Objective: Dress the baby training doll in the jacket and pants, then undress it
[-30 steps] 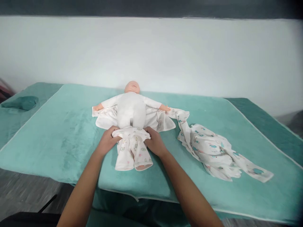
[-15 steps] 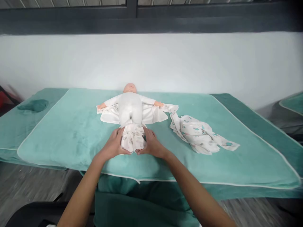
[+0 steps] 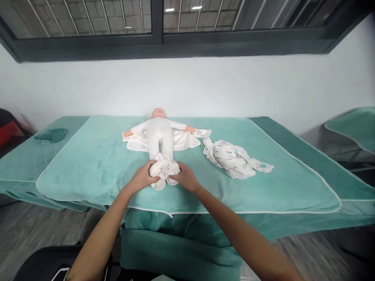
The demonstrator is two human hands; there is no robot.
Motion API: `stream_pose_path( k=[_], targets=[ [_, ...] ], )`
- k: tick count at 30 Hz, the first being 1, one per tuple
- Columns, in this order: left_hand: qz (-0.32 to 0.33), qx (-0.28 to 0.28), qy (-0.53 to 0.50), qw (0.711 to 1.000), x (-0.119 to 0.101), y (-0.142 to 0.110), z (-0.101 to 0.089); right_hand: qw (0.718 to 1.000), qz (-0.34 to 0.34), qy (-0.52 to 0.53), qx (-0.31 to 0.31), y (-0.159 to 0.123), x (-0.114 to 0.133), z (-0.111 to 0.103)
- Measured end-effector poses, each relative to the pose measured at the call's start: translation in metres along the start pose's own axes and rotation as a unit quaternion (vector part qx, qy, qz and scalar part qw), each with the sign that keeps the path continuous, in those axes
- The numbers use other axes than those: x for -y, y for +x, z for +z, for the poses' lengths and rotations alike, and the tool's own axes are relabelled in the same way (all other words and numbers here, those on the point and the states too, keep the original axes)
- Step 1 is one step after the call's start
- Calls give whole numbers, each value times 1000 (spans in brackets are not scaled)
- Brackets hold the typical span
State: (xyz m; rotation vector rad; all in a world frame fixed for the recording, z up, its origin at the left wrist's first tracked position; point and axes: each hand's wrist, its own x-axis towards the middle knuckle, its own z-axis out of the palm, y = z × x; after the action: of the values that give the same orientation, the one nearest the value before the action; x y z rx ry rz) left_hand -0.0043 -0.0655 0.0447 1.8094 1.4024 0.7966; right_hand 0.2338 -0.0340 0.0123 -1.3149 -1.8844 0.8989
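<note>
A baby doll (image 3: pixel 159 132) with a white cloth body lies on its back, arms spread, head toward the wall. White printed baby pants (image 3: pixel 164 168) are bunched around its lower legs, and its white feet stick out below the bunch. My left hand (image 3: pixel 144 175) grips the left side of the pants, thumb toward the front. On the other side, my right hand (image 3: pixel 186 177) is closed on the right edge of the pants. Under the doll's arms and back, a white baby top (image 3: pixel 186 141) lies spread open.
A crumpled white printed garment (image 3: pixel 234 158) lies right of the doll. Both rest on a green covered bed (image 3: pixel 278 183) with white piping, against a white wall. A small green cushion (image 3: pixel 51 135) is at the far left. A black chair (image 3: pixel 43 263) stands at lower left.
The pants are bunched more tightly, and the doll's feet now show below them. Both hands stay at the sides of the pants. The camera has tilted up, showing more window.
</note>
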Motion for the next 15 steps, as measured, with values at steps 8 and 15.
stream_pose_path(
  k=[8, 15],
  targets=[
    [-91, 85, -289, 949, -32, -23, -33, 938, -60, 240, 245, -8, 45, -45],
    [-64, 346, -183, 918, -75, -23, -87, 897, -64, 86, 429, 9, 83, -91]
  ],
)
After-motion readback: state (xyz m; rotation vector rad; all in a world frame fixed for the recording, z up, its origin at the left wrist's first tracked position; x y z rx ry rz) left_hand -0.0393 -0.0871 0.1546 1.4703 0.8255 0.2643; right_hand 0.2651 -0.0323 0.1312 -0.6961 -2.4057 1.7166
